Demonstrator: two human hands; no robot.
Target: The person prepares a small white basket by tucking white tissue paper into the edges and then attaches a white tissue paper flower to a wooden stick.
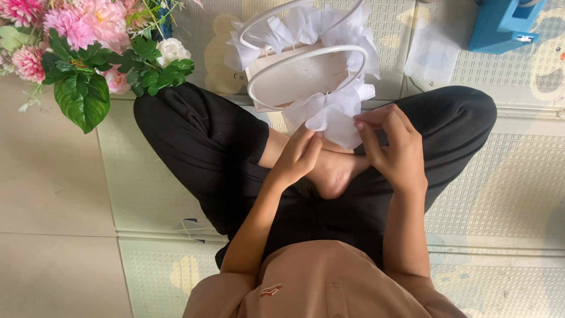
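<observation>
Near the middle of the head view, our two hands meet at a white tissue-paper ruffle (pixel 332 118) that trims the near edge of a white basket (pixel 294 76). Our right hand (pixel 395 152), at centre right, pinches a fold of that paper between thumb and fingertips, with the fingers curled in over it. Our left hand (pixel 296 159), just beside it at centre, has its fingers stretched up so the tips touch the lower edge of the same ruffle; it looks loosely open rather than clenched (whether it actually grips the paper we cannot tell).

The basket sits at upper centre on the floor mat (pixel 506 171), its two hoop handles (pixel 306 59) curving white over the opening, more tissue bunched along the far rim. Below it lie our crossed legs in black trousers (pixel 200 147), spreading from centre left to centre right, with a bare foot (pixel 332 174) tucked between the two hands. Our tan shirt (pixel 318 282) fills the bottom centre.

At upper left stands a bunch of pink flowers (pixel 76 26) with broad green leaves (pixel 85 97) and one white bloom (pixel 172 52), well apart from the hands. A blue box (pixel 500 23) shows at upper right, near a pale sheet (pixel 432 53) lying flat on the mat.
</observation>
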